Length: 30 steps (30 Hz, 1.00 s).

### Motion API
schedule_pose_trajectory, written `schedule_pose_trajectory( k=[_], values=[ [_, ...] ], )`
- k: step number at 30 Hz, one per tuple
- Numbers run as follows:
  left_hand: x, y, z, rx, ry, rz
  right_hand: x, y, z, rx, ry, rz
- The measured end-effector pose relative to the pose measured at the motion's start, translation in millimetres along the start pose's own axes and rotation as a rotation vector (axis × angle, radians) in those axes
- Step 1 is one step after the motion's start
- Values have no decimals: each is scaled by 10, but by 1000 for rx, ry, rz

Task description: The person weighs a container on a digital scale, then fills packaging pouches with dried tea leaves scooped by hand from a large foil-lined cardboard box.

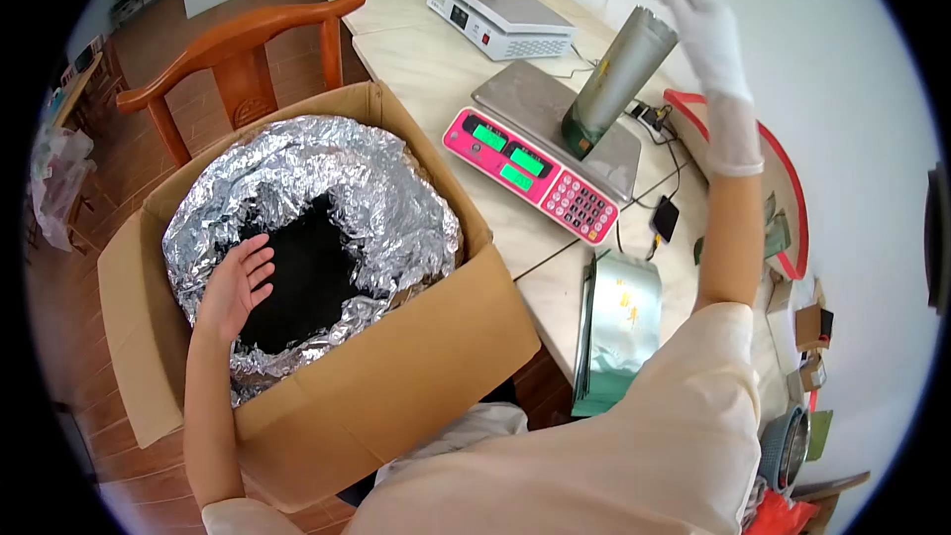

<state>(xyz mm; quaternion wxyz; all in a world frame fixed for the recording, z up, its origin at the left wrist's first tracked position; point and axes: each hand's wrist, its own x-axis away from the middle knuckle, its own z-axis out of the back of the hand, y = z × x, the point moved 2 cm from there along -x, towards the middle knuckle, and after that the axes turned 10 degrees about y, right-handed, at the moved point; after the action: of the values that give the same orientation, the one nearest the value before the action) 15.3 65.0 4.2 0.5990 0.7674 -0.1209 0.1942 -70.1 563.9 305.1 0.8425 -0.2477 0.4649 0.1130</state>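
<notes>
My left hand [238, 287], bare and with its fingers spread, is over the near left part of dark loose material [305, 272] in a cardboard box [396, 376] lined with crumpled foil [396, 208]. My right hand [698, 25] wears a white glove. Its fingers are stretched out beside the top of a tall silver-green pouch [619, 74]; whether they touch it cannot be made out. The pouch stands on the metal plate [530, 99] of a pink scale [530, 173] with lit green displays. Flat green pouches [622, 322] are stacked near the table's front edge.
A white device [500, 20] with a flat metal top stands farther back on the table [396, 40]. Behind the box is a wooden chair [238, 59]. A phone [665, 219] and cables lie right of the scale, near a red-edged curved object [773, 149].
</notes>
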Motion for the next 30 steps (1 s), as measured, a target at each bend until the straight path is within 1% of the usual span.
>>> schedule_pose_trajectory(
  k=[2, 3, 5, 6, 8, 9, 11, 12, 13, 15, 16, 18, 19, 21, 23, 25, 27, 29, 30],
  values=[
    [-16, 14, -32, -2, 17, 8, -387, 84, 213, 224, 3, 25],
    [-20, 3, -53, -18, 34, 26, -566, 217, 271, 227, -4, 25],
    [-33, -15, -42, -15, 24, 25, -858, 522, 256, 282, -163, -5],
    [-51, -38, -12, -15, 30, 28, -917, 603, 210, 286, -180, -21],
    [-79, -60, 34, -22, 33, 32, -989, 817, 117, 278, -301, -197],
    [-91, -71, 55, -24, 27, 24, -993, 910, 71, 284, -316, -215],
    [-114, -80, 81, -24, 49, 34, -1006, 1063, -39, 320, -493, -286],
    [-136, -89, 112, -22, 51, 43, -1008, 1117, -81, 327, -567, -265],
    [-157, -97, 144, -24, 54, 48, -1015, 1168, -93, 325, -572, -268],
    [-186, -115, 179, -1, 56, 43, -993, 1094, -151, 563, -733, -110],
    [-177, -107, 170, 1, 60, 44, -1018, 1169, -205, 560, -736, -107],
    [-159, -78, 149, -9, 128, 51, -1034, 1348, -353, 487, -979, -275],
    [-172, -73, 161, 5, 128, 40, -1081, 1375, -377, 493, -971, -259],
    [-198, -93, 211, 14, 116, 48, -1098, 1260, -432, 734, -1167, 200],
    [-175, -67, 184, 54, 136, 26, -1093, 1506, -417, 280, -1167, -158],
    [-172, -62, 174, 23, 172, 58, -1194, 1749, -536, 862, -1389, 433],
    [-169, -39, 164, 44, 195, 52, -1128, 2168, -547, 479, -1318, 30],
    [-169, -40, 168, 21, 212, 55, -961, 2446, -656, 78, -1319, -602],
    [-174, -40, 170, 38, 218, 53, -861, 2553, -533, -30, -1066, -473]
  ],
)
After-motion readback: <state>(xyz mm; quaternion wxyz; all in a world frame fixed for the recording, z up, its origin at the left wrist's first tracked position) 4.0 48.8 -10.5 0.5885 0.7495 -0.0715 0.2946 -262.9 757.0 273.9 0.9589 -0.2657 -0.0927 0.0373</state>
